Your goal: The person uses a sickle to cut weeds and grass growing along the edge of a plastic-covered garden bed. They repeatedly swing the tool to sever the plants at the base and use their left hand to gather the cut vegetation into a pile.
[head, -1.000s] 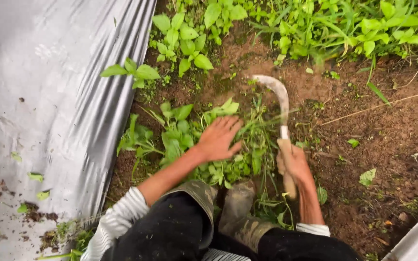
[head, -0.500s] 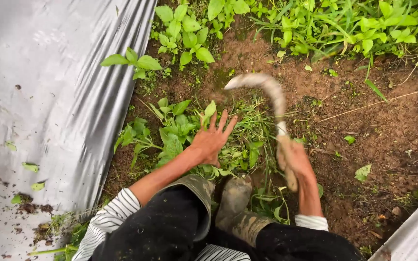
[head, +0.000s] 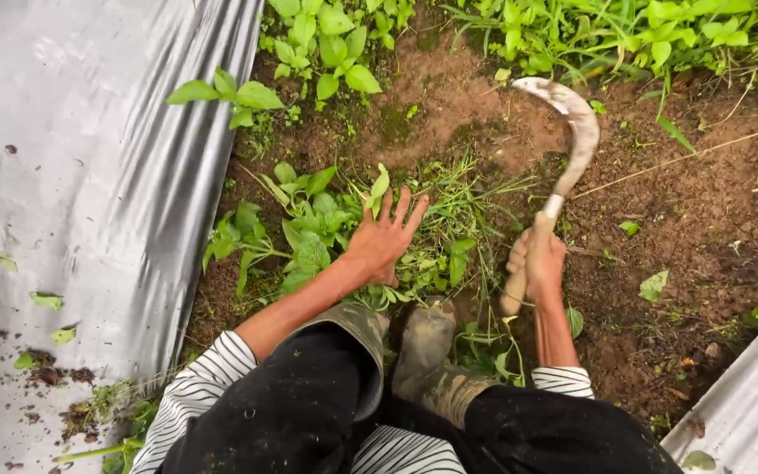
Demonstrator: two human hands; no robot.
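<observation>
I observe the right hand (head: 539,261) wrapped tight around the wooden handle of a sickle (head: 563,154), gripping it low on the shaft. The curved blade rises up and away from the hand, its tip arching left over bare brown soil (head: 712,211). The blade is clear of the plants on every side I can see, with open earth beneath and to its right.

The left hand (head: 386,237) is unclenched, fingers spread, pressing flat on a clump of weeds (head: 309,233) and holding nothing. The two hands sit apart, with loose cut grass between them.

A sheet of grey plastic mulch (head: 72,193) borders the strip on the left, its edge just beside the weeds. A second sheet edge (head: 752,404) closes the lower right corner. Muddy boots (head: 427,351) stand just below both hands.
</observation>
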